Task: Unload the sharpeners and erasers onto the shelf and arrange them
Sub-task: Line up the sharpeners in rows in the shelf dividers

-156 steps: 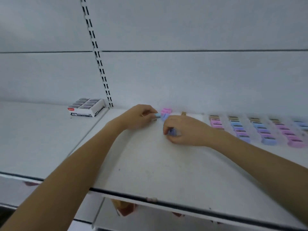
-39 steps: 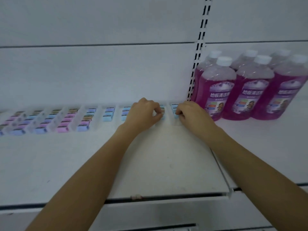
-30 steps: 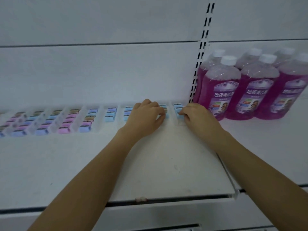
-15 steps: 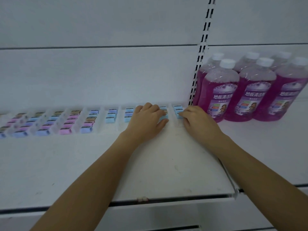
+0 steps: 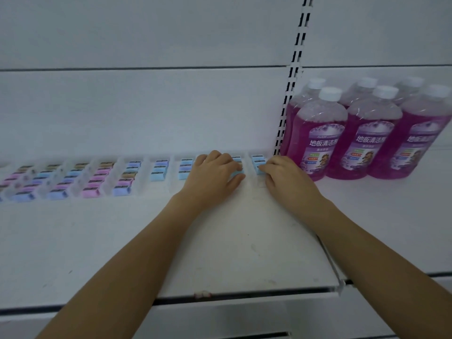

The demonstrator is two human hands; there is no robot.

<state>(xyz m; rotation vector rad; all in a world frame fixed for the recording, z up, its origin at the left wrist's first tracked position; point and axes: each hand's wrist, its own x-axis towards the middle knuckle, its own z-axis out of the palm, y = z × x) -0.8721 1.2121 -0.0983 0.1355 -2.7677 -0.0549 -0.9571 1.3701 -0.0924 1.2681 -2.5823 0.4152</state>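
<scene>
Small pastel sharpeners stand in short columns along the back of the white shelf (image 5: 220, 245): pink and purple ones (image 5: 91, 189) at the left, blue ones (image 5: 160, 170) toward the right. My left hand (image 5: 212, 174) lies curled over one blue column, and its fingers and thumb pinch that column's front sharpener (image 5: 237, 172). My right hand (image 5: 286, 182) is just to the right, its curled fingertips pinching the front sharpener (image 5: 259, 169) of the last blue column (image 5: 257, 159). No erasers are in view.
Several purple floor-cleaner bottles (image 5: 318, 143) with white caps stand on the neighbouring shelf at the right, close to the last column. A slotted upright (image 5: 293, 74) runs up the back wall between the two shelves. The shelf's front edge (image 5: 244, 293) is near me.
Since 5 s ago my view and both hands have moved from the shelf's left end to its right end. Over the last second the hands have hardly moved on the two rightmost blue columns.
</scene>
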